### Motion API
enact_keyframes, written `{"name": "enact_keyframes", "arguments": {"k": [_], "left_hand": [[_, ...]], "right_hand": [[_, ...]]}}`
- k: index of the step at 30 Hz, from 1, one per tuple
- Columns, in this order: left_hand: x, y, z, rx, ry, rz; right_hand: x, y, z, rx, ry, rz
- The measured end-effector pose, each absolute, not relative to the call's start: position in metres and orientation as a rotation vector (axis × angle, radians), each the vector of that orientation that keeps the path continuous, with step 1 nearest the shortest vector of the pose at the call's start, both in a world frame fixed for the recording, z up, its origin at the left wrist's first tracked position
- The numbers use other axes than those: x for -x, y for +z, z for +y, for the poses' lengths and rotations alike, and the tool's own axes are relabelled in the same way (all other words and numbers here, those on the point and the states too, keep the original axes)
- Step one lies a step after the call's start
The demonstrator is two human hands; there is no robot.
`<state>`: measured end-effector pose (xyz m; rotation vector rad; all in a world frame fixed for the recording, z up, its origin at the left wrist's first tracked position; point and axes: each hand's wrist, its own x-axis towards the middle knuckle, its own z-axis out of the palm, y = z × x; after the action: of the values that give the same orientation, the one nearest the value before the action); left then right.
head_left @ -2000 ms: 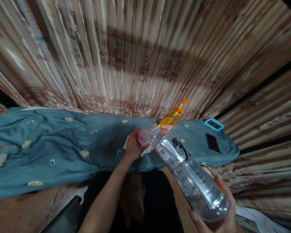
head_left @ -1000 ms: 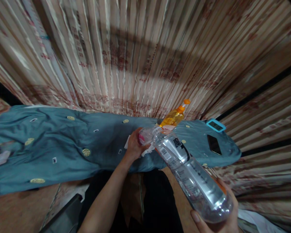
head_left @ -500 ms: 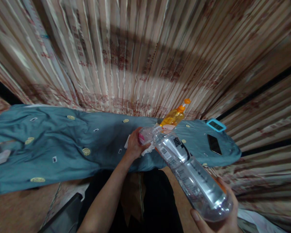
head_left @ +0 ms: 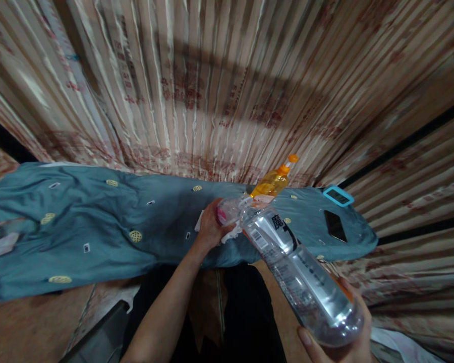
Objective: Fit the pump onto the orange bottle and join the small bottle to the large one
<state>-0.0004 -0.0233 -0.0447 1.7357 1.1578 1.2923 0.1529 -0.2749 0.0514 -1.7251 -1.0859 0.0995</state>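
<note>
My right hand (head_left: 344, 335) grips the base of a large clear plastic bottle (head_left: 298, 272) with a silver and orange label. The bottle is tilted, its neck end pointing up and left. Wrapped round a small clear plastic bottle (head_left: 230, 209) with a pink patch is my left hand (head_left: 211, 224). The two bottles meet, or nearly meet, at their mouth ends; I cannot tell whether they touch. No liquid can be made out in either. Crumpled white tissue (head_left: 232, 233) lies under the left hand. Just behind stands a pump bottle (head_left: 271, 182) of orange-yellow liquid.
A teal patterned cloth (head_left: 98, 217) covers the long narrow surface. At its right end lie a dark phone (head_left: 335, 226) and a blue-framed digital clock (head_left: 338, 196). Pleated curtains (head_left: 212, 101) hang behind and to the right. A grey bin-like object (head_left: 98, 335) stands at lower left.
Both hands and both bottles hold almost the same pose. The whole view has shifted only very slightly.
</note>
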Motion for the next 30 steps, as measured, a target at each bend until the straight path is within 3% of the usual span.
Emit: {"name": "enact_keyframes", "arguments": {"k": [30], "left_hand": [[0.0008, -0.0429, -0.0245, -1.737, 1.281, 1.182]], "right_hand": [[-0.1534, 0.0514, -0.2745, 1.726, 0.078, -1.093]]}}
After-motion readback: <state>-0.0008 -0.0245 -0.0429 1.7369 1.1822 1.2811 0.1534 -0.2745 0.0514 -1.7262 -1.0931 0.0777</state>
